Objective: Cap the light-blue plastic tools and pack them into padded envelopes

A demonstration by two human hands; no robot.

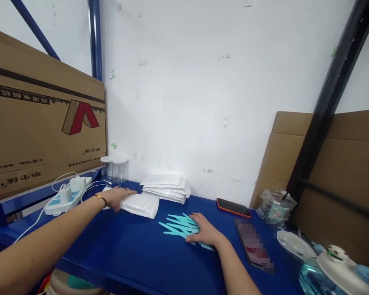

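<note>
Reaching left hand: palm down, fingers stretched out over the far left edge of a puffy white packet, touching it; whether the fingers pinch it cannot be told.
Right hand: half open and curved over the right end of the turquoise pointed pieces, thumb on the near side; how firmly it holds them cannot be told.
Turquoise pieces: fanned out on the blue table, tips towards the left, near the packet but apart from it.
White stack: flat packs piled unevenly near the wall, just behind the puffy packet.
Left side: a power strip with white plugs in it, white cables looping close to the left wrist; behind, clear jars with white lids, beside a large printed carton.
Right side: a red-edged phone beyond the right hand, and another phone, partly blurred out, beside the right forearm.
Right corner: a plastic-wrapped cup, a pale round lid and a teal container crowd the edge, before cardboard sheets and a black post.
</note>
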